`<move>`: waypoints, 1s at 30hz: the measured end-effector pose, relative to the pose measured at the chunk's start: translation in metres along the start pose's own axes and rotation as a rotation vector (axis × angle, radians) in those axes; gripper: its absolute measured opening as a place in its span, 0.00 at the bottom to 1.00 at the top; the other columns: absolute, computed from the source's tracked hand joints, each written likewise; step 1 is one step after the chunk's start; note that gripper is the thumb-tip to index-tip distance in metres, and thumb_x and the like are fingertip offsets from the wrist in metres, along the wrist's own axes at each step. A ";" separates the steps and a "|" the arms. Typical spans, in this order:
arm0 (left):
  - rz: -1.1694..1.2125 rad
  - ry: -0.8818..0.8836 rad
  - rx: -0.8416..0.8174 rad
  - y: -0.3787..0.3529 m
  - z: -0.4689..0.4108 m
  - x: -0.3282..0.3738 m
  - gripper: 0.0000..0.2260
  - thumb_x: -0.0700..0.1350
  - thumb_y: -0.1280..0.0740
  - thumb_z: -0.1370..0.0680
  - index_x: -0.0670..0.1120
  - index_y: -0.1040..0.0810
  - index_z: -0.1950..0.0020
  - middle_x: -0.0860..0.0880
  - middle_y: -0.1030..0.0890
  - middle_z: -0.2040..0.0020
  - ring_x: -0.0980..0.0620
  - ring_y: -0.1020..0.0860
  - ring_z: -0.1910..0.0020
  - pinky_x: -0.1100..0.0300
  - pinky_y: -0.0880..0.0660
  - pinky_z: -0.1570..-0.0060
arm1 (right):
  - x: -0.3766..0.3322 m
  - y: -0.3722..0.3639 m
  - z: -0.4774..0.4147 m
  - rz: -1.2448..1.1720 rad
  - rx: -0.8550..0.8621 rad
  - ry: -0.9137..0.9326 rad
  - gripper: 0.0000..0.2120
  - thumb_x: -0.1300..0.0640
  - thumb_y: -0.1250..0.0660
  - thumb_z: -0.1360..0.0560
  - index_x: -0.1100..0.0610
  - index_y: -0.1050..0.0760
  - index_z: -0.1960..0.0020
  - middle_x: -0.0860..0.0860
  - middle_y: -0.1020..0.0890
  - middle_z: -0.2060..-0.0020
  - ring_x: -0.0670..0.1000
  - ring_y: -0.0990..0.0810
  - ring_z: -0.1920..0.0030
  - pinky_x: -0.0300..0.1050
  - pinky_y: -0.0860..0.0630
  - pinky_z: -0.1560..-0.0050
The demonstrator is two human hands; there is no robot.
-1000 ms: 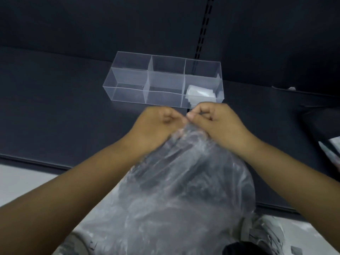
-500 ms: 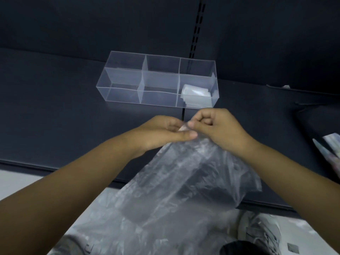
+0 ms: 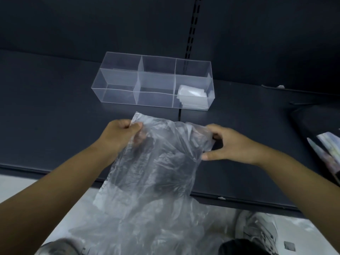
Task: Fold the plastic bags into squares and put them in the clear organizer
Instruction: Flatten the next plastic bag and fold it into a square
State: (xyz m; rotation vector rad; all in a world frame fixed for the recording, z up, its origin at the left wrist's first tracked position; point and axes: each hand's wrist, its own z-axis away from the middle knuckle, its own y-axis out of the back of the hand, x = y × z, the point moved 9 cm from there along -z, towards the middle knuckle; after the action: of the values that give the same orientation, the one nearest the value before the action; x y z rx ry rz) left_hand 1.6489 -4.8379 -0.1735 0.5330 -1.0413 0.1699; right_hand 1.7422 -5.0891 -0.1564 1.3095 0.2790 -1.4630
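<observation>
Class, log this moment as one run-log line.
stage: plastic bag unfolded | left hand: grips its top-left corner | right hand: pinches its top-right edge | clear organizer: folded bags in right-end compartment

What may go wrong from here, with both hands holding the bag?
The left hand and right hand grip only the top edge of the crumpled plastic bag; its lower part hangs off the shelf, so the fold may come out uneven. The clear organizer stands close ahead; spreading the bag could push it.
</observation>
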 end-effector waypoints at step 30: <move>0.339 0.237 -0.025 0.059 0.019 -0.071 0.15 0.55 0.37 0.21 0.45 0.24 0.43 0.48 0.15 0.52 0.50 0.16 0.53 0.63 0.20 0.61 | 0.041 -0.009 0.068 -0.159 0.238 -0.348 0.25 0.34 0.38 0.35 0.55 0.20 0.55 0.49 0.16 0.64 0.45 0.20 0.66 0.37 0.27 0.68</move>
State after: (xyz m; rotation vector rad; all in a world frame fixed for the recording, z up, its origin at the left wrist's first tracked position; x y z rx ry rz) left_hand 1.5757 -4.7887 -0.2066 0.3018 -0.8936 0.5072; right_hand 1.7054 -5.1591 -0.1693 1.2102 -0.0226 -1.8734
